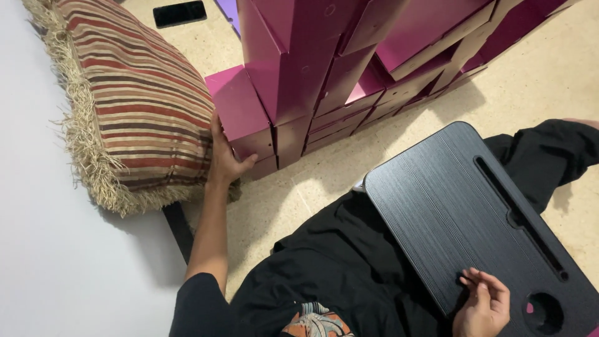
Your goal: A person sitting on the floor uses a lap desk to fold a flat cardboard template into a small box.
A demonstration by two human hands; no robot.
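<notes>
**Left hand at the end box of the stack, right hand idle on the lap desk**

Sat on the speckled beige floor (549, 81), legs in black cloth. Faced a big, uneven stack of magenta boxes (324, 56) piled toward the floor's far edge, several leaning at angles. Saw, beside the stack's left end, a striped fringed cushion (143, 100) propped against a white surface. Carried a black lap desk (455, 212) across the right leg, bare apart from the hand on it (slot and round hole both empty).

Judged the step in hand as a first hold on one box, not a lift. Pressed the left hand (226, 159) open against the low end box (240, 109) at the stack's left edge, palm on its side, thumb across its front, fingers wedged between box and cushion; wrapped around nothing so far. Rested the right hand (483, 306) near the lap desk's near corner, just beside the round hole, fingers loosely curled, empty.

Judged that moving this box would call for a firmer grip and a slow sideways draw, given the taller boxes leaning just beside it. Left a dark phone (180, 13) flat near the floor's far edge, well apart from both hands.
</notes>
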